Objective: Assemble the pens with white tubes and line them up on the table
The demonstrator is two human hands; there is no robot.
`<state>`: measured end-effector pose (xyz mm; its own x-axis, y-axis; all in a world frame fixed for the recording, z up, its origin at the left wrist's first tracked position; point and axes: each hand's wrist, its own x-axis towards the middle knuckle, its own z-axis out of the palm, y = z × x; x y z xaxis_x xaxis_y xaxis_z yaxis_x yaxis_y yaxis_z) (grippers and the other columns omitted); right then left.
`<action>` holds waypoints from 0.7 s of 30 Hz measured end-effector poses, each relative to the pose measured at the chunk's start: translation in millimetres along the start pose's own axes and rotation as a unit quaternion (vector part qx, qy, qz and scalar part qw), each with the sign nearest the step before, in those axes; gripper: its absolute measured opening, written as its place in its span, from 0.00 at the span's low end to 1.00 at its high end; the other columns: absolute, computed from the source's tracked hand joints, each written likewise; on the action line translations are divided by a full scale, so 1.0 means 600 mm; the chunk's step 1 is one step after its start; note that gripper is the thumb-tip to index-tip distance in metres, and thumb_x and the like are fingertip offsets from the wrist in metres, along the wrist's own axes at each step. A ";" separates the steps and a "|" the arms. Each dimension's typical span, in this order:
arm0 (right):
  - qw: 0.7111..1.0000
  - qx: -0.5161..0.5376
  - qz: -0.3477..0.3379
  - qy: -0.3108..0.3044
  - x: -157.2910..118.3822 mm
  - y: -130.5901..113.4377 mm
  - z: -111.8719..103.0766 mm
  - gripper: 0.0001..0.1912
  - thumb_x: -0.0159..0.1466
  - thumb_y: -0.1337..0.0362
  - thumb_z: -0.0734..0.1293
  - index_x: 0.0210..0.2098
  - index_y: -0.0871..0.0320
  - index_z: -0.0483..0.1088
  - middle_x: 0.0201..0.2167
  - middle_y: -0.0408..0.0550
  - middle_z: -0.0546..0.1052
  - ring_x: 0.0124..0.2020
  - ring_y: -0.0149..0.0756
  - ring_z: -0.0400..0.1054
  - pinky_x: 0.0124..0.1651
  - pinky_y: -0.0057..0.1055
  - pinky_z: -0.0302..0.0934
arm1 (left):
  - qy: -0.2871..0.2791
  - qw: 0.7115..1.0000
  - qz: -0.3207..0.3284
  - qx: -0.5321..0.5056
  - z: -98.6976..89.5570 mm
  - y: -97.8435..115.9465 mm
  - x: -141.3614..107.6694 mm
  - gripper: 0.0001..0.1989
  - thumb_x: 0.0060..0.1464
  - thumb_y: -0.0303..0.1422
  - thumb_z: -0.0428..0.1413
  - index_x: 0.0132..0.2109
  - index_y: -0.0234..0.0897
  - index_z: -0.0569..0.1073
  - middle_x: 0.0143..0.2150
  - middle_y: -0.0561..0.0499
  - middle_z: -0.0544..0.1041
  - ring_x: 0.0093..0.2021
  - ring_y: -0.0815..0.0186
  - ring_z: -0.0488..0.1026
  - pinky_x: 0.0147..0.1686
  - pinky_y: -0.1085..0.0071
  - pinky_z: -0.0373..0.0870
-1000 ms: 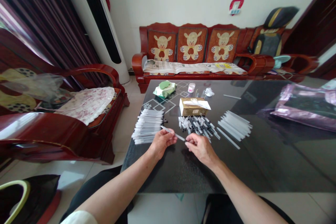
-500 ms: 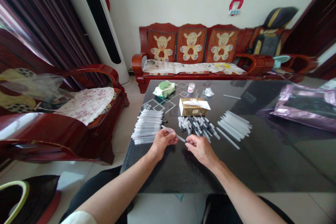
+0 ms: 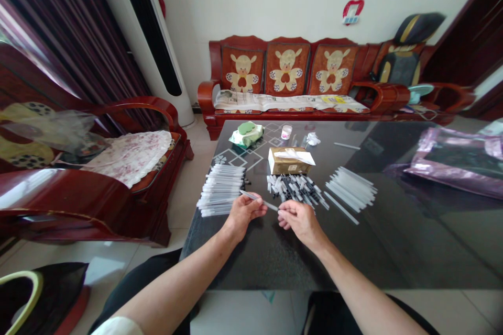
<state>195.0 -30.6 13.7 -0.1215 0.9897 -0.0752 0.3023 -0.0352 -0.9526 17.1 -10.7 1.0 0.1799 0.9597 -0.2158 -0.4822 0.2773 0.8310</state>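
Note:
A slim translucent pen barrel [image 3: 270, 205] slants between my two hands above the near part of the table. My left hand [image 3: 247, 211] pinches its middle, and one end sticks out past the thumb to the upper left. At the lower right end, the fingers of my right hand [image 3: 295, 218] are closed on its tip; a small dark piece there is mostly hidden. Left of my left hand lies a row of pens [image 3: 222, 188] with dark ends. Beyond my hands is a heap of short black and clear pen parts [image 3: 294, 187].
Clear tubes [image 3: 351, 187] lie in a pile to the right. A tissue box [image 3: 288, 162] stands behind the heap, with a wet-wipe pack [image 3: 247, 135], a small cup [image 3: 286, 132] and crumpled tissue [image 3: 313, 138] farther back. A purple plastic bag [image 3: 456, 167] covers the table's right end.
Both hands stay nearly in place. The barrel has shifted very slightly, and the fingers of my right hand have moved a little at its end.

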 end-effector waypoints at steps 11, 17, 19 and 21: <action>0.993 0.101 0.026 -0.051 0.003 0.010 -0.002 0.15 0.59 0.55 0.62 0.31 0.63 0.67 0.21 0.46 0.74 0.19 0.35 0.71 0.19 0.29 0.66 | -0.013 0.999 0.037 0.001 0.003 0.000 -0.003 0.12 0.44 0.32 0.63 0.35 0.32 0.71 0.29 0.51 0.74 0.29 0.69 0.74 0.33 0.71 0.72; 0.987 0.140 0.062 -0.056 0.003 0.011 0.001 0.20 0.61 0.50 0.60 0.33 0.64 0.66 0.20 0.48 0.74 0.18 0.36 0.71 0.18 0.29 0.66 | 0.005 1.000 0.018 -0.013 0.004 0.002 -0.002 0.13 0.41 0.31 0.65 0.34 0.31 0.71 0.28 0.50 0.74 0.28 0.69 0.74 0.32 0.72 0.72; 0.988 0.134 0.059 -0.050 0.004 0.012 -0.002 0.21 0.61 0.49 0.59 0.36 0.64 0.67 0.20 0.48 0.74 0.18 0.36 0.72 0.19 0.30 0.66 | 0.008 1.000 0.015 -0.015 0.003 0.001 -0.001 0.13 0.41 0.31 0.65 0.34 0.31 0.71 0.28 0.50 0.75 0.28 0.69 0.74 0.32 0.72 0.72; 0.991 0.118 0.043 -0.049 0.006 0.014 -0.006 0.20 0.60 0.51 0.62 0.39 0.64 0.67 0.22 0.47 0.75 0.20 0.36 0.72 0.20 0.30 0.67 | 0.010 1.000 0.015 -0.015 0.002 0.001 0.000 0.13 0.41 0.31 0.65 0.34 0.31 0.71 0.28 0.50 0.75 0.28 0.69 0.74 0.33 0.72 0.72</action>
<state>200.8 -27.1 6.3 -0.2000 0.9639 -0.1756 0.0878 -0.1609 -0.9831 17.9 -10.8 2.4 0.1479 0.9683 -0.2013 -0.5134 0.2491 0.8212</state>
